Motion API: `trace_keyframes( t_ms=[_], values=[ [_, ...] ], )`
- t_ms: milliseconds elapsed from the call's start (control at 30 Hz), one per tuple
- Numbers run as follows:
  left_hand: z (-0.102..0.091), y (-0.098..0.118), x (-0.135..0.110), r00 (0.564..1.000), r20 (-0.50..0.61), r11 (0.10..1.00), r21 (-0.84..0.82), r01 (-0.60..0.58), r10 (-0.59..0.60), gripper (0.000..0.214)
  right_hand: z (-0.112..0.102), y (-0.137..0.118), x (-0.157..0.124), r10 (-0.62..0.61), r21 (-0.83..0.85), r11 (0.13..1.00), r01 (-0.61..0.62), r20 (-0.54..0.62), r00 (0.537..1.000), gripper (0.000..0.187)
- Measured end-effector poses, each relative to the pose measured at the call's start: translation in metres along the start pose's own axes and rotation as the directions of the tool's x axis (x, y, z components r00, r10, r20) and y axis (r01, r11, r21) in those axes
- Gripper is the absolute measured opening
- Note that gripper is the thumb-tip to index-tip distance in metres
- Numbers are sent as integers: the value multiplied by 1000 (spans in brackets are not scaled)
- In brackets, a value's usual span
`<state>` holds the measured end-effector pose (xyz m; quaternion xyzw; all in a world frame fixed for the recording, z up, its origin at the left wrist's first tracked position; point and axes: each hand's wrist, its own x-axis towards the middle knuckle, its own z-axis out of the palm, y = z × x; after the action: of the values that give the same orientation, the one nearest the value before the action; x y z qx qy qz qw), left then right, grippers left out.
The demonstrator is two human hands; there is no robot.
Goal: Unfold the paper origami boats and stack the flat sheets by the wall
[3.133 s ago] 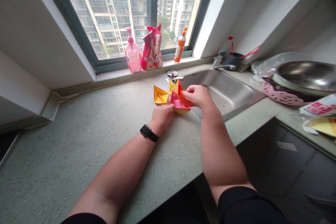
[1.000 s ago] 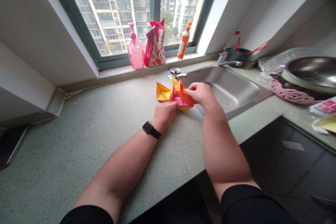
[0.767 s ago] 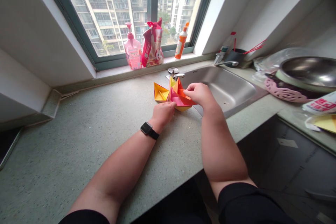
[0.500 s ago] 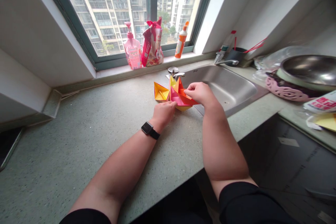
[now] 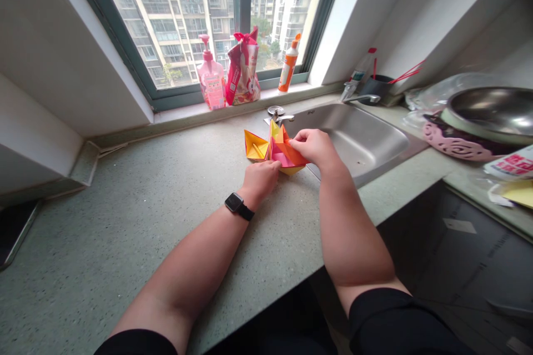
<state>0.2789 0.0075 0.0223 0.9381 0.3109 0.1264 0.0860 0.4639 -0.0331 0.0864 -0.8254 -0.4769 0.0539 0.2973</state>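
Observation:
Between my hands, on the counter just left of the sink, stands a folded-paper piece [image 5: 283, 156] in yellow, orange and pink, with several pointed flaps. A boat-like yellow pocket [image 5: 256, 146] sticks out on its left side. My left hand [image 5: 261, 178], with a black watch on the wrist, pinches the near lower edge of the paper. From the right, my right hand [image 5: 313, 147] has its thumb and fingers closed on an orange flap. The fingertips partly cover the folds they grip.
A steel sink [image 5: 358, 138] with a faucet lies to the right. A pink pump bottle [image 5: 211, 82], a red bag [image 5: 244, 69] and an orange-white bottle [image 5: 288, 64] line the windowsill. A metal bowl [image 5: 495, 111] sits far right, and the counter's front edge runs below my arms.
My right hand has shifted slightly left, bringing the orange flap inward over the pink part. My left hand stays in nearly the same place.

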Motion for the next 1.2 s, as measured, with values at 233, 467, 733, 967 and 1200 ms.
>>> trace_keyframes(
  t_ms=[233, 467, 733, 967, 1200],
  values=[
    [0, 0, 0, 1000, 0, 1000, 6, -10, 10, 25, 2, 2, 1, -29, 21, 999, 29, -11, 1000, 20],
    [-1, 0, -2, 1000, 9, 1000, 21, -1, 1, 23, -8, -1, -2, -10, -48, 999, 11, 25, 1000, 15],
    [-4, 3, -2, 999, 34, 999, 41, 8, -10, 24, -15, 5, -2, 32, -15, 999, -31, 59, 998, 12],
    [-1, 1, -2, 1000, 15, 999, 37, -17, 16, 25, -20, 1, -6, 85, -25, 996, -83, 82, 993, 11],
    [-1, 5, -3, 998, -21, 998, 9, -58, 58, 28, -16, 2, -3, 73, -11, 997, -72, 44, 996, 11]
  ],
)
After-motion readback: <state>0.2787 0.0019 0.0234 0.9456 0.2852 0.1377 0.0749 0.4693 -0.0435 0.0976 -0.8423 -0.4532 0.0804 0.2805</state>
